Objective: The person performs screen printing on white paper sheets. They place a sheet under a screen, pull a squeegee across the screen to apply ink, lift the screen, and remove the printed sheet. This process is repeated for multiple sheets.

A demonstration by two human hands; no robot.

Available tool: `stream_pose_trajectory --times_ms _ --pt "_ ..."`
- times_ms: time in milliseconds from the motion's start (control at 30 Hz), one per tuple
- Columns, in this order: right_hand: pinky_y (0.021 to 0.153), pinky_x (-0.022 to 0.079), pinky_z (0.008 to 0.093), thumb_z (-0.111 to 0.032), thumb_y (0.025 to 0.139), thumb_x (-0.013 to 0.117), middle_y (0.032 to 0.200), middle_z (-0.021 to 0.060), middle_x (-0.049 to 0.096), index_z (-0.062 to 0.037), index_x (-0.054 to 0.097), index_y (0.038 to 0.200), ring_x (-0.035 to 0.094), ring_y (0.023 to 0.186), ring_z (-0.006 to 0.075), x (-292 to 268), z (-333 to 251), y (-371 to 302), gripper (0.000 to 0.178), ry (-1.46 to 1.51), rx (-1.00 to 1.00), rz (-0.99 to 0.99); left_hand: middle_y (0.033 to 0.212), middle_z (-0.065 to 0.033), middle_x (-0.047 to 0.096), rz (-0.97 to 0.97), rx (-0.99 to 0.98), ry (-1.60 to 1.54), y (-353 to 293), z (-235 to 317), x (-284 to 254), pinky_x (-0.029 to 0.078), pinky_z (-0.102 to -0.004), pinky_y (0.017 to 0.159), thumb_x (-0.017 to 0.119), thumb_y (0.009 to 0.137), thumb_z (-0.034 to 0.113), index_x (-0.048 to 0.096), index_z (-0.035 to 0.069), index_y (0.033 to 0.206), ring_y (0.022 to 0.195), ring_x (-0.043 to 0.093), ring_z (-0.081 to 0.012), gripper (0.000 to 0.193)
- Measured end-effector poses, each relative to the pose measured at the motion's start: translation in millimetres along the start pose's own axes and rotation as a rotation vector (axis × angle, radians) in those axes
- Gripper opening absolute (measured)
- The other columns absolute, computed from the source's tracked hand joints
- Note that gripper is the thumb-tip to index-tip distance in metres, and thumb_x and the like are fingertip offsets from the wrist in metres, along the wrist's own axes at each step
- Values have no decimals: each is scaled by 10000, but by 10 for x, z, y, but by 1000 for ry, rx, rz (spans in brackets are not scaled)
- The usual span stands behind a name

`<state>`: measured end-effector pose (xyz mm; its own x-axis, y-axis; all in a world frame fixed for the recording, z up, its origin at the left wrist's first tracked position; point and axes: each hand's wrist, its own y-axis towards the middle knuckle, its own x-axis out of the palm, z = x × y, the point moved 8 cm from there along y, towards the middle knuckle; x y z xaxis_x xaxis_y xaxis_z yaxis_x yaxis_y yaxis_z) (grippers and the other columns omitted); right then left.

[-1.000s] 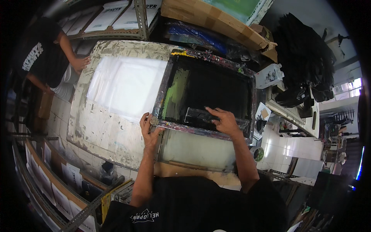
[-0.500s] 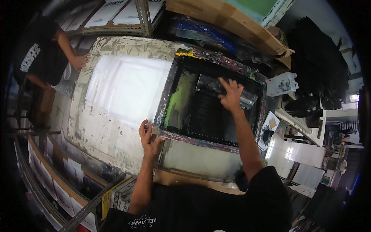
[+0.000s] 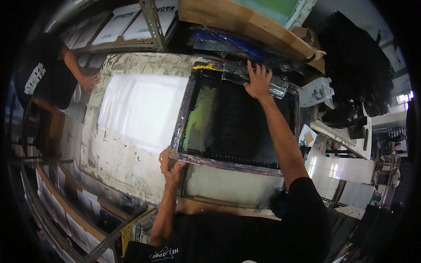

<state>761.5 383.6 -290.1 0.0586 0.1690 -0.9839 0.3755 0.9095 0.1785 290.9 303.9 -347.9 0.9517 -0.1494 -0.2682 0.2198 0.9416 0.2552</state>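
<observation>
A screen-printing frame [image 3: 230,165] with a dark, ink-covered mesh lies at a slant on the worn board. My left hand [image 3: 170,172] grips its near left corner, fingers at the left side and thumb along the near edge. My right hand [image 3: 259,83] is at the far end of the mesh on a wide squeegee [image 3: 279,91]. Its fingers spread over the squeegee's far side, with the thumb toward me; the palm hides the squeegee's middle. Left of the frame, a white sheet-like piece [image 3: 149,109] lies flat on the board [image 3: 131,160].
Another person's hand [image 3: 90,82] rests by the board's far left corner. White bags fill racks [image 3: 151,26] behind and at near left. A cardboard box [image 3: 245,26] stands beyond the frame; a white plastic container [image 3: 315,91] sits at its right.
My right hand and the squeegee have moved away from me, from mid-mesh to the frame's far end, uncovering more of the dark mesh. My left hand stays at the corner, its fingers closer in.
</observation>
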Motion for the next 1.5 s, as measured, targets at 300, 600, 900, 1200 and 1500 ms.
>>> stream_pose_trajectory --times_ms 300,600,900,1200,1500 --pt "1145 309 597 -200 792 795 1511 275 405 -196 266 1608 369 1427 444 -2150 -482 -2071 972 448 -303 -459 1264 -149 600 212 137 -107 538 938 -131 406 -347 1024 756 759 -3 575 -61 1338 1169 534 -255 609" --pt "1115 245 586 -31 775 722 1388 147 526 -105 411 1512 447 1335 354 -2694 -326 -2021 803 -12 -120 234 1405 -224 513 -89 -262 482 958 128 887 456 -525 1020 717 896 483 471 -22 1396 1246 544 -437 752" --pt "1109 261 557 1 791 694 1394 137 527 -100 419 1507 453 1330 316 -2832 -147 -1910 774 78 -123 239 1156 -193 703 -249 -508 681 704 109 1269 551 -498 892 849 724 363 593 18 1260 1025 695 -404 687" --pt "1098 270 545 -74 798 735 1380 100 558 -134 438 1503 479 1313 287 -2845 -69 -1829 768 43 -144 235 928 -164 755 -132 -307 147 854 585 789 551 -377 735 768 741 149 750 -34 958 774 712 -274 284" --pt "1073 303 534 -125 804 741 1345 77 579 -161 472 1477 509 1273 260 -2745 -28 -1764 726 29 -194 274 1086 -80 698 107 -512 -291 -1469 -288 -2030 507 -296 828 689 872 39 638 -44 1207 929 649 -159 349"
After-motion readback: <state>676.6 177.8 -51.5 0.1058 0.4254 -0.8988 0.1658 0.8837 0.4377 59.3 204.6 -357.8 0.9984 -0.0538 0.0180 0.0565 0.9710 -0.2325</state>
